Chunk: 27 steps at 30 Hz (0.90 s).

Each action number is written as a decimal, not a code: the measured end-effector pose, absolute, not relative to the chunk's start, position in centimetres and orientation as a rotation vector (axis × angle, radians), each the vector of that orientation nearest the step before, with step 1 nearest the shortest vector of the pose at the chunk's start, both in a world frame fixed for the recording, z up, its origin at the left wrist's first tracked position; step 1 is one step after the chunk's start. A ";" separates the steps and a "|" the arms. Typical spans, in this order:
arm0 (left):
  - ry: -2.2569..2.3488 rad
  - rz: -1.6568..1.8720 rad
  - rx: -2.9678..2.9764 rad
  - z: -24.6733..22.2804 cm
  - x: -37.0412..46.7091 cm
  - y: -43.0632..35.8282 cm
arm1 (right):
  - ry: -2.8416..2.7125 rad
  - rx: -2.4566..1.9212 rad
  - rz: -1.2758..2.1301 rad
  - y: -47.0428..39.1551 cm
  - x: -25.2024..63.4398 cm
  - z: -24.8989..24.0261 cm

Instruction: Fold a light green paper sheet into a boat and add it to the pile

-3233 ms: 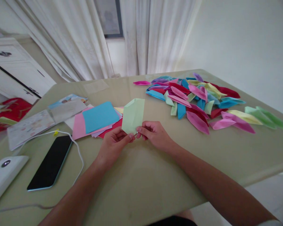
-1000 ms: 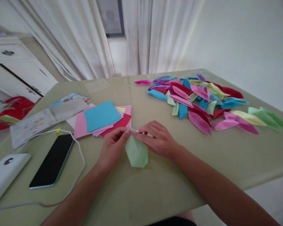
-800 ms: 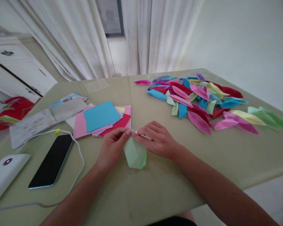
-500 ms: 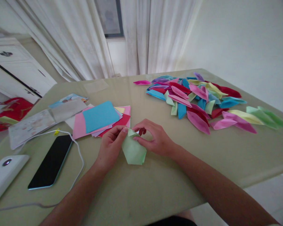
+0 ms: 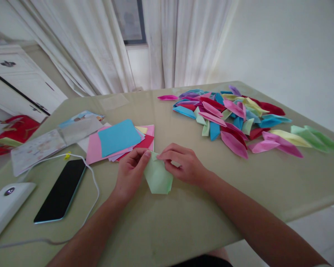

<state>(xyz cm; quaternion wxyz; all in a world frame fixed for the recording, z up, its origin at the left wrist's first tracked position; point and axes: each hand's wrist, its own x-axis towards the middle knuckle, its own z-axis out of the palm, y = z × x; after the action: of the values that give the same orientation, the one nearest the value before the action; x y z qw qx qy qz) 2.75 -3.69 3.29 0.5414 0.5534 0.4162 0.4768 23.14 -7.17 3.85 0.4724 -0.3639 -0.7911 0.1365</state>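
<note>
A pale green folded paper [image 5: 157,178] lies on the beige table [image 5: 183,222] just in front of me. My left hand [image 5: 130,172] pinches its upper left edge with thumb and forefinger. My right hand [image 5: 180,165] presses on its upper right corner, fingers curled over the fold. Both hands meet at the paper's top point. The lower half of the paper shows between my wrists.
A stack of flat coloured sheets [image 5: 119,139] with a blue one on top lies left of my hands. A heap of folded paper boats [image 5: 233,118] fills the right. A black phone [image 5: 61,191] with a white cable [image 5: 93,185], a white device [image 5: 2,205] and printed sheets [image 5: 44,142] lie at left.
The green paper was held upright beyond my hands, then turned down toward me onto the table. In the last half second my right fingers closed lower over its top corner.
</note>
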 end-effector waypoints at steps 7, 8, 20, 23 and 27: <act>1.010 1.172 1.491 4.4 2.7 -4.0 | -1.422 -1.076 1.213 -6.7 22.8 4.6; 1.016 1.170 1.499 4.4 2.8 -4.0 | -1.392 -1.082 1.278 -6.6 22.9 4.5; 1.021 1.096 1.514 4.0 2.6 -4.0 | -1.251 -1.105 1.377 -6.2 23.0 4.3; 0.994 1.071 1.477 3.8 2.6 -3.9 | -1.283 -1.124 1.297 -6.1 23.0 4.1; 0.941 0.986 1.418 3.4 2.7 -3.8 | -1.311 -1.132 1.262 -6.2 23.0 4.0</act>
<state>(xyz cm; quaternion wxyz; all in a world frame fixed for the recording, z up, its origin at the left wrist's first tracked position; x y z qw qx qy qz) 2.68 -3.83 3.43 0.5543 0.6000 0.3984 0.4172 22.97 -6.24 3.99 0.4788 -0.4638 -0.5371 0.5169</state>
